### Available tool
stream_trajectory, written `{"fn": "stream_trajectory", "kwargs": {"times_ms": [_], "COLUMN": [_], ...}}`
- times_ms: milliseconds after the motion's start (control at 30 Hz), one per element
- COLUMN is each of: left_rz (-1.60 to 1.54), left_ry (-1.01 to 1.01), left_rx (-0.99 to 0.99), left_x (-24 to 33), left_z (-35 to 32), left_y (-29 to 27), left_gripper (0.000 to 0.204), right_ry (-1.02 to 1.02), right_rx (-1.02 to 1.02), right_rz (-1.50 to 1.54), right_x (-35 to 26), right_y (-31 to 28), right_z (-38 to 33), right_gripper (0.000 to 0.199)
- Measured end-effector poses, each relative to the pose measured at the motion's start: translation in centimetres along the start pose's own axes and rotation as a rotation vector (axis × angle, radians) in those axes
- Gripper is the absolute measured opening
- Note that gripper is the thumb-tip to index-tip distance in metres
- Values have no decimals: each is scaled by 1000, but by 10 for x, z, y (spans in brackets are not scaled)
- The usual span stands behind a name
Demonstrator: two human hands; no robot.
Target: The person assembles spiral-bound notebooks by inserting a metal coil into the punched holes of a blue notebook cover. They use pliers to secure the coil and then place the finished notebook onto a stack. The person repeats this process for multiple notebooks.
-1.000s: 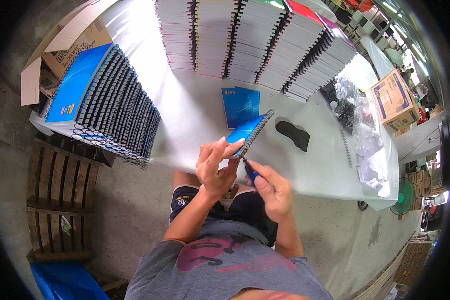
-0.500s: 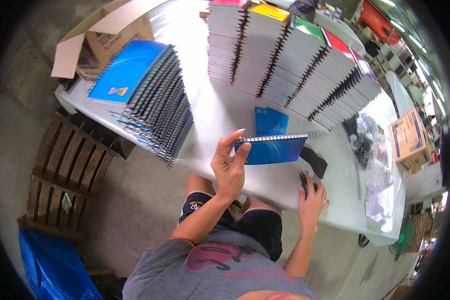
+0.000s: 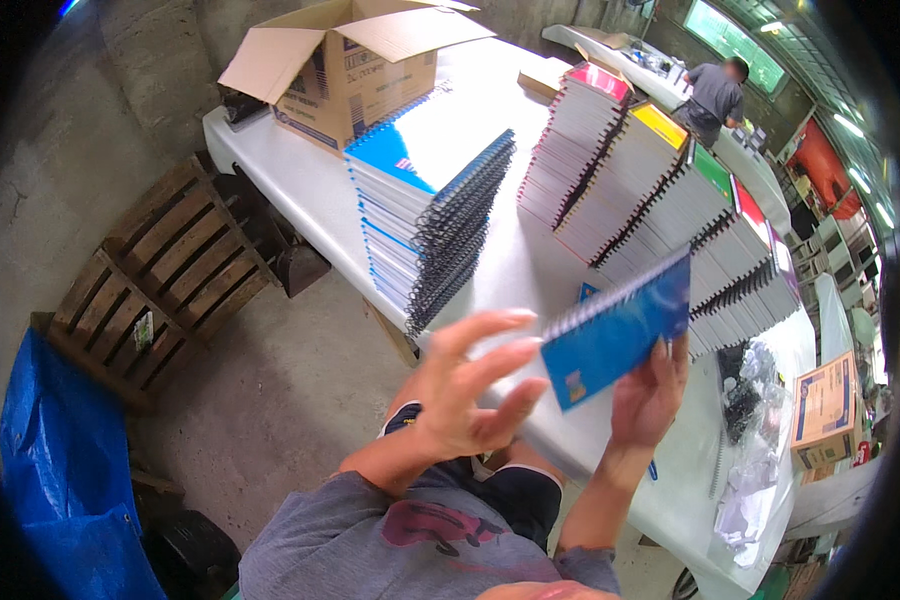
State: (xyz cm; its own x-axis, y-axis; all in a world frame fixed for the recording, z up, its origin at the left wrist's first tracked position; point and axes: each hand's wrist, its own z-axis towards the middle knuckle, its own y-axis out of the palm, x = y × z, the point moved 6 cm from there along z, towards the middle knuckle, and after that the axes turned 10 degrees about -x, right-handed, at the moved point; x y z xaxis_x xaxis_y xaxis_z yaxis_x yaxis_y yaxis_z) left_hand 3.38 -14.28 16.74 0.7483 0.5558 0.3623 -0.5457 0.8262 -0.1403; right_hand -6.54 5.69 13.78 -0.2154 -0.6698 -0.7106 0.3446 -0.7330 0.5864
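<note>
A person working under my remote watch wears a heather-grey, short-sleeved T-shirt (image 3: 380, 545) bearing a pinkish-red print (image 3: 432, 526) with dark markings across the chest, and, beside the near edge of the table (image 3: 692, 508), dark shorts (image 3: 515, 500) with pale-trimmed hems.

Dark print marks the open carton (image 3: 385, 85) and the smaller carton (image 3: 825, 408) rightward.

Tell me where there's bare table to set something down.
Two bare patches: the strip of table between the blue stack and the row of stacks, and the near side between your right hand and the coil, beyond the blue handle. It's crowded along the row of stacks and by the plastic. The held notebook hides some table.
</note>
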Motion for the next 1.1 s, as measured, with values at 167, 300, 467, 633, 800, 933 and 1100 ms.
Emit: {"fn": "stream_trajectory", "kwargs": {"times_ms": [167,300,467,633,800,933,1100], "left_rz": [322,72,-68,-236,-261,-311,276], "left_ry": [-89,-310,-452,-403,-369,-372,-147], "left_rx": [382,354,189,59,54,132,189], "left_x": [-33,-80,-119,-128,-128,-131,-96], "left_z": [32,51,52,51,51,50,50], "left_y": [-69,-95,-91,-77,-73,-78,-98], "left_gripper": [50,54,63,65,59,57,50], "right_ry": [41,15,-299,-389,-484,-281,324], "right_rx": [-237,-522,-1011,-1301,-843,-451,-9], "right_rz": [71,-304,-877,-1298,-1068,-893,-1878], "right_x": [2,-14,11,80,55,35,28], "right_y": [76,130,225,270,231,145,-69], "right_z": [94,165,194,146,171,186,140], "right_gripper": [38,35,30,39,46,46,67]}}
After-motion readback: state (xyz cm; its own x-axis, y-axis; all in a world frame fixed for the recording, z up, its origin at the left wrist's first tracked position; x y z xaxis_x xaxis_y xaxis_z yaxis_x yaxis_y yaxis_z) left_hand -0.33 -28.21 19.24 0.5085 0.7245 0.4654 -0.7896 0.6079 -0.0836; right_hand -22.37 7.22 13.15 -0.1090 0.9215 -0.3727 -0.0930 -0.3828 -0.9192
